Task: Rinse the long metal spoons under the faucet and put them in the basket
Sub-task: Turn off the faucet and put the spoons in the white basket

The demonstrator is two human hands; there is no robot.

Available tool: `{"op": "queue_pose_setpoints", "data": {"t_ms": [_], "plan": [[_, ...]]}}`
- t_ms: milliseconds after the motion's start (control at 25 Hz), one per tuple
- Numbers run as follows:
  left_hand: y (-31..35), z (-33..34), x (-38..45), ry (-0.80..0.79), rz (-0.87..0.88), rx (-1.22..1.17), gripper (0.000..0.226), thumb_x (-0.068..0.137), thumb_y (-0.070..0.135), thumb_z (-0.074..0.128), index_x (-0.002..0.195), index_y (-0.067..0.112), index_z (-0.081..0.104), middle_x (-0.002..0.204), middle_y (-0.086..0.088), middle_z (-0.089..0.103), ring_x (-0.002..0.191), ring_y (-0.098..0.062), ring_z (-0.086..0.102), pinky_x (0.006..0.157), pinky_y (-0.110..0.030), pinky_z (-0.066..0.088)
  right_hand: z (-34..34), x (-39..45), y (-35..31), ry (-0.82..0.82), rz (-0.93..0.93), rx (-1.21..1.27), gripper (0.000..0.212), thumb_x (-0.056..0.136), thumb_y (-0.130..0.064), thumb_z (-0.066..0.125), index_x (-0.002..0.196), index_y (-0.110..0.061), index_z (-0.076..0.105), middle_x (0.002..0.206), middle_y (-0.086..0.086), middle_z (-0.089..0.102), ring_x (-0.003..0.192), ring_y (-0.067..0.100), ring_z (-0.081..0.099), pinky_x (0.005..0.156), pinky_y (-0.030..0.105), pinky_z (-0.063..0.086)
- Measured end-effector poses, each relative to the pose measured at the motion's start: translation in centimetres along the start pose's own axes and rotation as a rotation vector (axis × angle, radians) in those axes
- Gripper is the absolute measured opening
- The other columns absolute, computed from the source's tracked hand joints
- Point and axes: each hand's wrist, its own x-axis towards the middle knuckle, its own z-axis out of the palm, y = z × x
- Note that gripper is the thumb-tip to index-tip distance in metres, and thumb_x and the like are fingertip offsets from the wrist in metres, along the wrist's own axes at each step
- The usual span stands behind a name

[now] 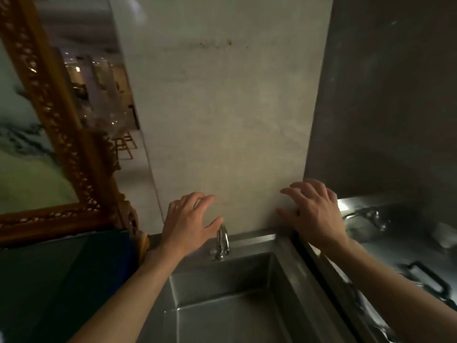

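Note:
A chrome faucet (221,241) stands at the back rim of a steel sink (279,266); no water is seen running. My left hand (188,222) hovers just left of the faucet's top, fingers spread and relaxed, holding nothing. Raised to the right of the sink, near the wall's corner, my right hand (314,214) is likewise spread and holds nothing. No long spoons or basket can be made out in the dim view.
A pale wall panel (227,120) rises behind the sink. A carved gilt picture frame (61,134) leans at the left over a dark blue surface (74,268). On the steel counter at the right lie a shiny metal vessel (366,224) and a black-handled item (427,278).

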Motion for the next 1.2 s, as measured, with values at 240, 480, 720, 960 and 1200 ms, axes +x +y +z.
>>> {"op": "queue_pose_setpoints", "data": {"t_ms": [240,480,720,960,1200], "plan": [[-0.2,-0.4,0.0,0.017,0.0,0.021,0.058,0.083,0.065,0.039,0.127,0.029,0.051,0.121,0.003,0.055,0.113,-0.018,0.051,0.092,-0.04,0.039,-0.1,-1.0,0.3,0.009,0.01,0.016,0.047,0.082,-0.056,0.062,0.122,-0.032,0.061,0.128,-0.001,0.06,0.128,0.029,0.043,0.098,0.047,0.037],[-2.6,-0.2,-1.0,0.005,-0.03,0.025,0.058,0.083,0.065,0.04,0.127,0.029,0.051,0.121,0.003,0.055,0.113,-0.018,0.05,0.091,-0.04,0.039,2.0,-0.6,-2.2,-0.023,-0.006,0.049,0.047,0.083,-0.057,0.059,0.123,-0.033,0.06,0.126,-0.001,0.061,0.123,0.027,0.047,0.096,0.046,0.04],[-5.1,1.8,-3.1,-0.057,-0.082,-0.04,0.054,0.086,0.057,0.051,0.129,0.025,0.052,0.123,0.001,0.053,0.114,-0.02,0.049,0.094,-0.042,0.039,5.7,-1.4,-4.2,-0.194,0.021,0.072,0.051,0.088,-0.06,0.052,0.131,-0.034,0.051,0.136,-0.001,0.055,0.126,0.025,0.044,0.102,0.046,0.039],[-5.1,4.1,-4.1,-0.146,-0.132,-0.077,0.054,0.085,0.059,0.051,0.129,0.027,0.051,0.125,0.002,0.053,0.116,-0.018,0.048,0.097,-0.041,0.038,9.3,-3.2,-3.9,-0.315,0.038,0.117,0.049,0.089,-0.055,0.055,0.132,-0.033,0.05,0.135,0.0,0.055,0.126,0.026,0.046,0.099,0.047,0.041],[-2.9,7.3,-4.8,-0.196,-0.201,-0.063,0.055,0.085,0.061,0.048,0.129,0.029,0.05,0.125,0.003,0.053,0.116,-0.02,0.048,0.096,-0.041,0.038,12.3,-4.4,-1.1,-0.408,0.019,0.167,0.049,0.089,-0.053,0.057,0.132,-0.03,0.051,0.135,0.003,0.055,0.125,0.027,0.047,0.099,0.046,0.04]]}}
